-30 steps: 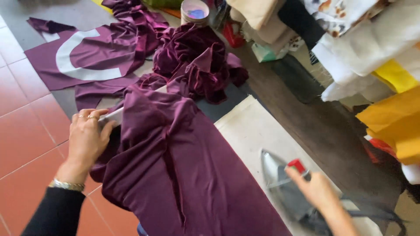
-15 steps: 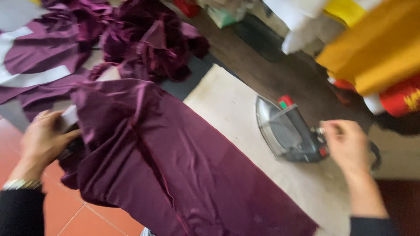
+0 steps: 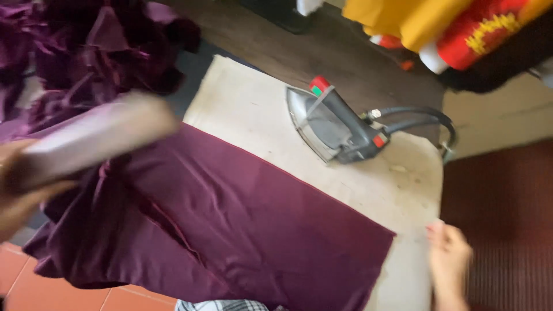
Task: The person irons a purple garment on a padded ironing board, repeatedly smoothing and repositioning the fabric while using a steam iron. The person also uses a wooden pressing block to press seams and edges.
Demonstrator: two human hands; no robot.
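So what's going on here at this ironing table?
A person stands at a padded ironing board with a dark purple cloth spread over it. Their left hand, blurred, grips the cloth's raised edge. The right hand is open at the board's near corner, holding nothing. A grey iron lies on the board beyond the cloth, untouched. More purple fabric is heaped behind.

No boxes, packs or screens here. Top right there is a red cloth roll (image 3: pixel 489 29) w/ yellow marks on it, maybe a printed sign or logo; too blurry to tell. It lies next to a yellow cloth (image 3: pixel 403 17). The iron (image 3: pixel 331 124) has small red and green spots, maybe buttons or stickers. No other labels or signs seen.
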